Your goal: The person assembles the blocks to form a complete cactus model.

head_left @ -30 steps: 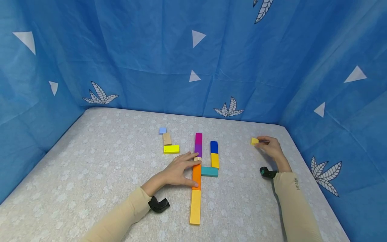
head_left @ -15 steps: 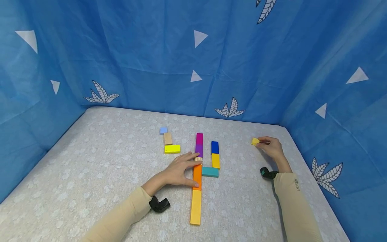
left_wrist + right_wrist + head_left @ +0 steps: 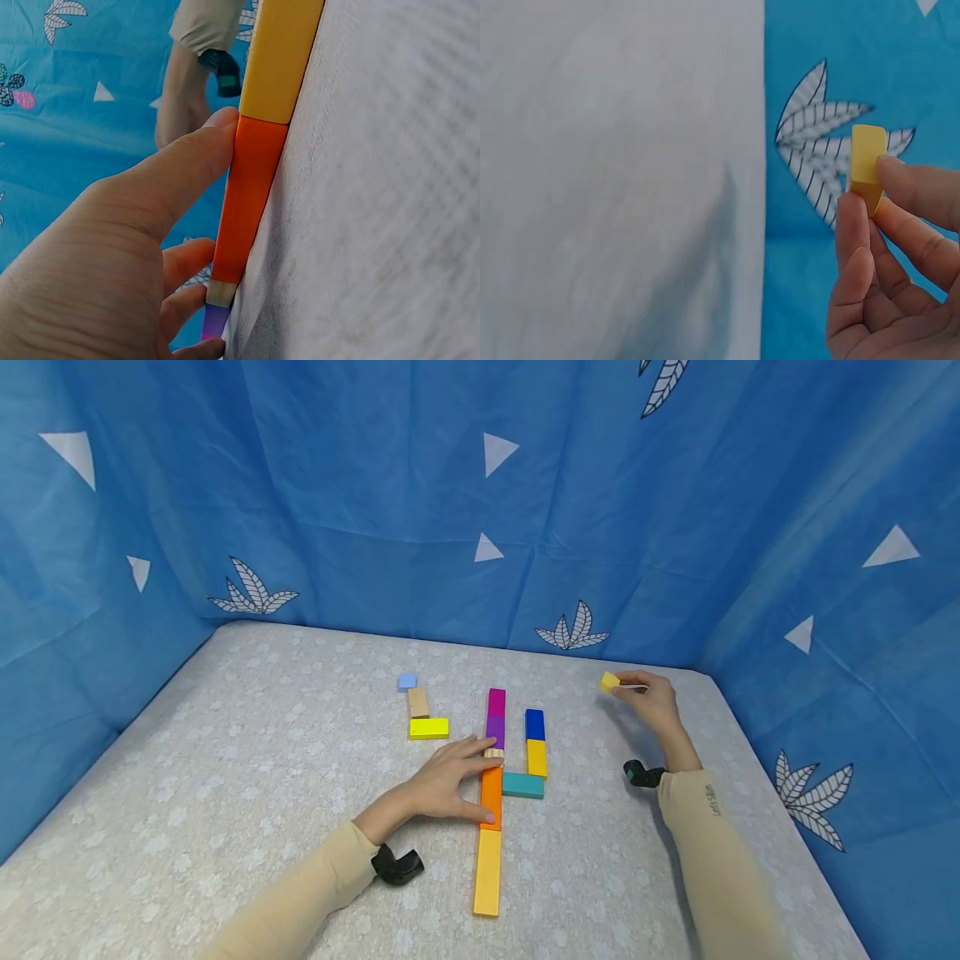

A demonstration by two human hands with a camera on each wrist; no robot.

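Observation:
My right hand (image 3: 648, 700) pinches a small yellow block (image 3: 609, 682) between thumb and fingertips, raised over the back right of the table. In the right wrist view the same yellow block (image 3: 868, 154) stands out against the blue curtain. My left hand (image 3: 448, 781) rests with spread fingers along a straight row of blocks. Its thumb touches the orange block (image 3: 491, 795); its fingertips lie by the plain wood block (image 3: 221, 292) and the purple block (image 3: 495, 729). At the near end of the row is a long amber block (image 3: 487, 872), at the far end a magenta block (image 3: 497, 702).
A teal block (image 3: 522, 785) sticks out right from the row. Beyond it a yellow-orange block (image 3: 536, 758) and a dark blue block (image 3: 534, 723) stand in line. Left of the row lie a bright yellow block (image 3: 429, 728), a tan block (image 3: 417, 702) and a light blue block (image 3: 407, 682).
My right hand has lifted the small yellow block and carried it leftward and toward the back, turning it slightly. My left hand stays in place on the row.

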